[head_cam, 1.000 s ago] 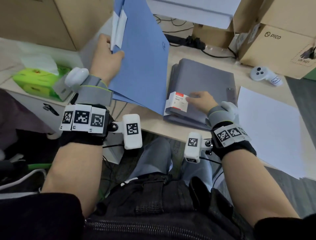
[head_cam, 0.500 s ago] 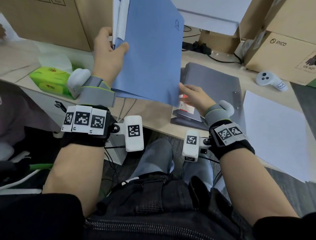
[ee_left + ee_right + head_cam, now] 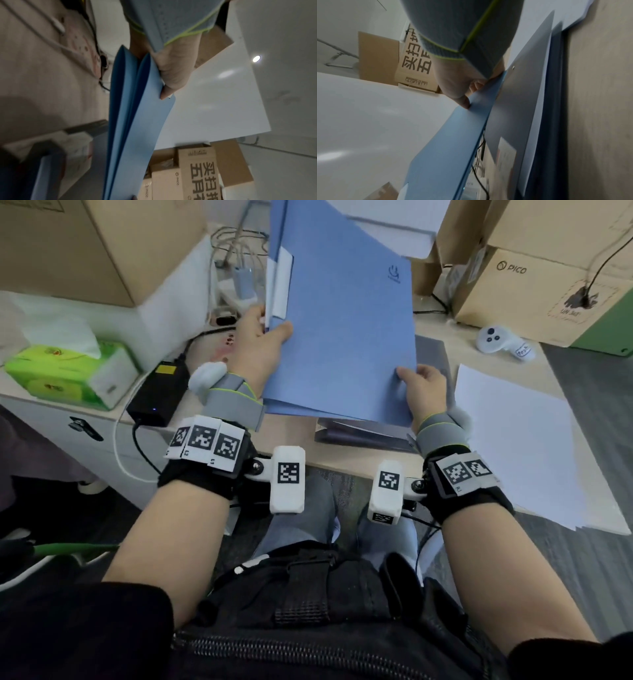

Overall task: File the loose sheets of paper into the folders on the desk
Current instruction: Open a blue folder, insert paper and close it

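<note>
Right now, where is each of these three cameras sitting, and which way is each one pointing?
Head: worn on the head, looking down at the desk; shows both forearms, the lap, the left hand and right hand gripping the blue folder.
Left wrist: looks along the left hand, thumb on the folder; cardboard boxes beyond.
Right wrist: looks along the right hand pinching the folder's edge, above the grey folder.
Shared: all three show the blue folder.

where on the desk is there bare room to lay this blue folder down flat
Little. A bare wood strip along the near edge, between the black power brick and the grey folders. Another behind the white sheets, beside the white controller. Back left is crowded with cables. Both the left hand and right hand hold the blue folder.
</note>
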